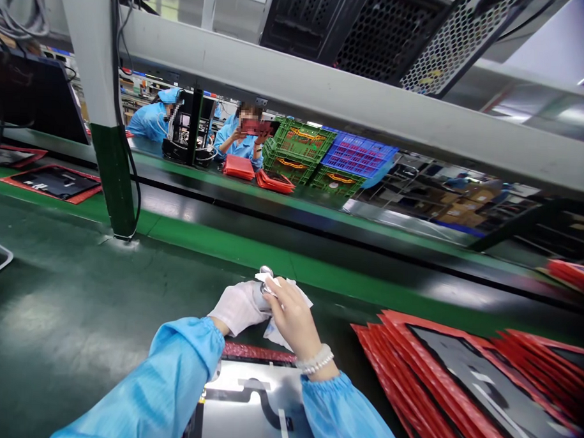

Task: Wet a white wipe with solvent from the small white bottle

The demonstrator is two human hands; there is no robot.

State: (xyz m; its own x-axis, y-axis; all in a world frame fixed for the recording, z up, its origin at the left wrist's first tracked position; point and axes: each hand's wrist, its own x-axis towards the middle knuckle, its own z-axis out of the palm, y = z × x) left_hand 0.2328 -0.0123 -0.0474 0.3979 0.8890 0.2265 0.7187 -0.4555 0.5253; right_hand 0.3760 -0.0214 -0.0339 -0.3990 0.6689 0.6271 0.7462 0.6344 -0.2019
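Factory line, green bench mat (78, 314) under me, conveyor beyond it, two co-workers in blue smocks across the belt. Both my hands meet just past the far edge of the grey panel (252, 396) that lies flat on the mat right in front of me. Left hand (238, 306), in a white glove, is closed round one end of a white wipe (282, 292). Right hand (293, 318), bare with a bead bracelet, fingers curled, pinches the wipe from the other side. A small shiny metal part (266, 270) sticks out at the top of the wipe, above the panel's far edge; can't tell what it is. Stack of red-edged panels (459, 378) lies to the right of the grey panel, apart from it.

Step in hand, my read: rubbing or wrapping the small part in the wipe. Next move needs a steady pinch so the part doesn't slip out onto the mat.
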